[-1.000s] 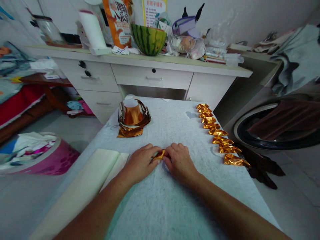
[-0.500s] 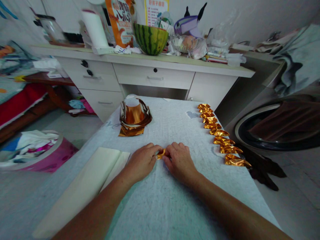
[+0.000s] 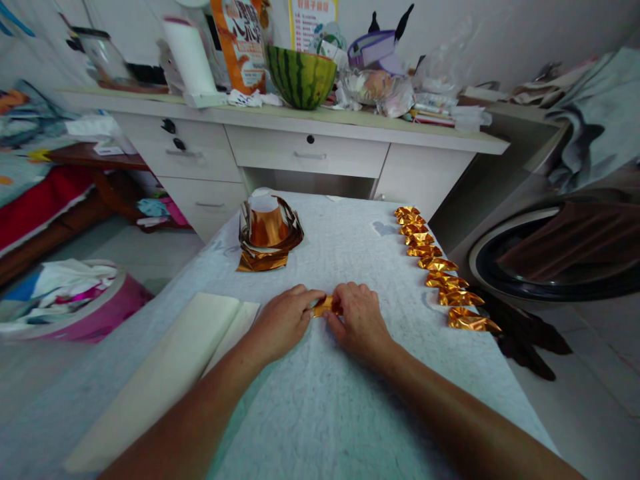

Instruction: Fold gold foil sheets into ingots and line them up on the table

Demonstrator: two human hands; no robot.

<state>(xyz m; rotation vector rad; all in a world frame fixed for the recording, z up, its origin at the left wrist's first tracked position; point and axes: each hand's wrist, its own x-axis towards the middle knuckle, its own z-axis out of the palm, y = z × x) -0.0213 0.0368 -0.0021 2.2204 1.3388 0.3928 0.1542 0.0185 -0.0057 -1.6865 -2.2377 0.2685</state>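
Observation:
A small piece of gold foil (image 3: 324, 307) lies between my hands at the middle of the cloth-covered table. My left hand (image 3: 287, 320) pinches its left end between thumb and fingers. On its right end, my right hand (image 3: 359, 319) is closed with curled fingers. Beyond my left hand stands a stack of gold foil sheets (image 3: 270, 230), curled upward at the edges. Several folded gold foil pieces (image 3: 440, 265) form a row along the table's right edge. A folded cream paper (image 3: 185, 353) lies beside my left forearm.
Behind the table (image 3: 345, 230) is a white counter (image 3: 310, 123) holding a watermelon half (image 3: 301, 77), an orange bag (image 3: 241, 43) and plastic bags. A pink basket (image 3: 95, 307) stands at the left, a washing machine (image 3: 555, 253) at the right.
Slightly more of the foil shows between my hands, and the fingers of my right hand have shifted a little over it. The other things have stayed in place.

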